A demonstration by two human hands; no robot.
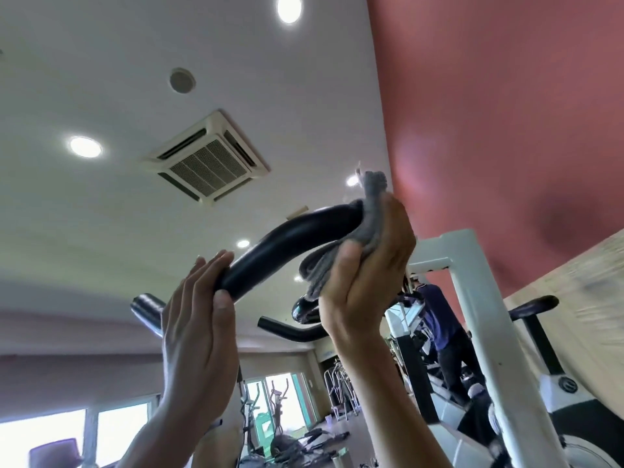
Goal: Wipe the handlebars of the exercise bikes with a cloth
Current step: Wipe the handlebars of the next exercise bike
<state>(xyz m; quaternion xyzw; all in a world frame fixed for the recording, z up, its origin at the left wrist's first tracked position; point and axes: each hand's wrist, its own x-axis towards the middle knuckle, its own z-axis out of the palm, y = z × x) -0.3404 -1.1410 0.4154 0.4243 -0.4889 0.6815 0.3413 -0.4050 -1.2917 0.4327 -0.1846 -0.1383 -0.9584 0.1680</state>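
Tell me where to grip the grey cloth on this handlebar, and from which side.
Grip the grey cloth where it wraps the black handlebar, coming from below as the right hand does: the bar arches overhead, so a fist closes round it; the loose tail gives no pressure.

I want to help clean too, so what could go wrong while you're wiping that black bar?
The cloth is bunched in the right hand, with a loose end dangling below. It might slip off the handlebar or drop. The left hand covers the bar's end, so that spot could get missed. Bare fingers there may also leave fresh smudges.
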